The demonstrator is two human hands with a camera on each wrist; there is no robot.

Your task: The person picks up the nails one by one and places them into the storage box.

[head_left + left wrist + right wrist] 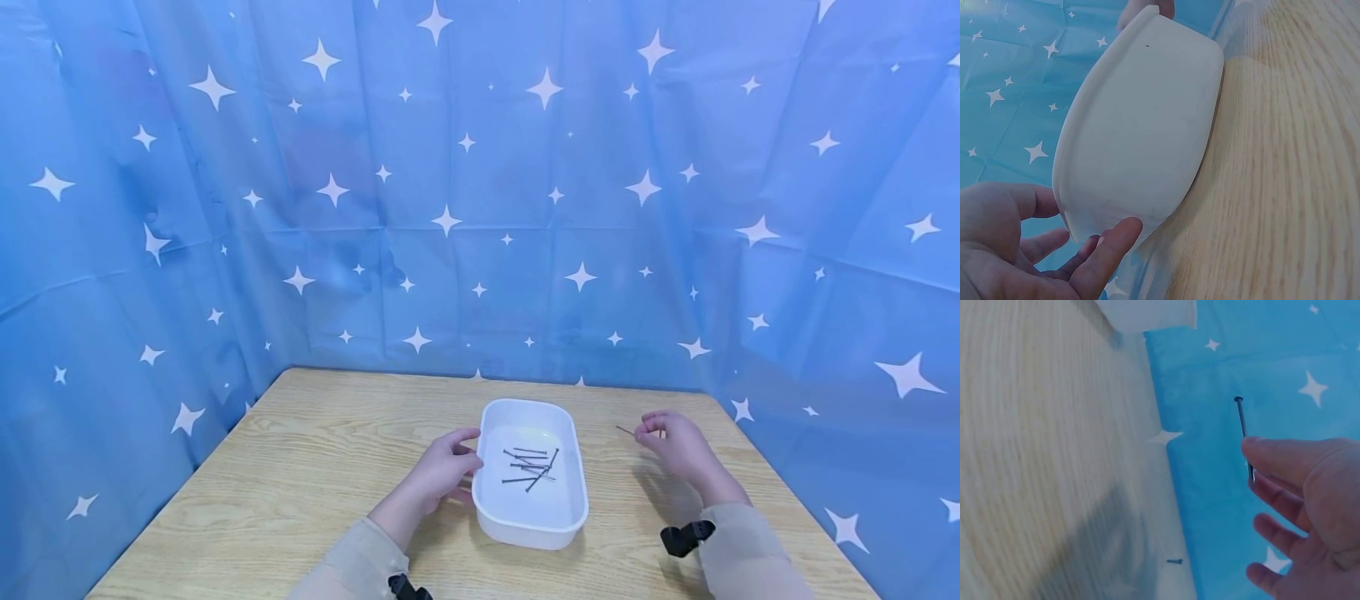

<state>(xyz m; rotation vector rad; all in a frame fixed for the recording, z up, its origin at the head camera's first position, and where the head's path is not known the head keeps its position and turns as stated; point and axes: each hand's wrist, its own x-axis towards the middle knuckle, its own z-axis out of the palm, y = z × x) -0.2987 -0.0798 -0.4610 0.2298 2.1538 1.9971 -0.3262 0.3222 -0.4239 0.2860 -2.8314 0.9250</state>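
Observation:
A white plastic tray (pixel 528 533) stands on the wooden table, with several dark nails (pixel 529 468) lying crosswise on its floor. My left hand (pixel 442 471) is at the tray's left side, fingers spread and touching its wall and rim. In the left wrist view, the fingertips (pixel 1124 232) rest against the outer wall. To the right of the tray, my right hand (pixel 678 448) is raised over the table. Its thumb and forefinger pinch one nail (pixel 1241 419), whose flat head points away from the fingertips; the other fingers are loosely bent.
Another nail (pixel 1174 561) lies on the table by its edge, below the right hand. A blue curtain with white stars (pixel 480 192) hangs behind and at both sides of the wooden table (pixel 315 467). Each sleeve has a black wrist device (pixel 686 538).

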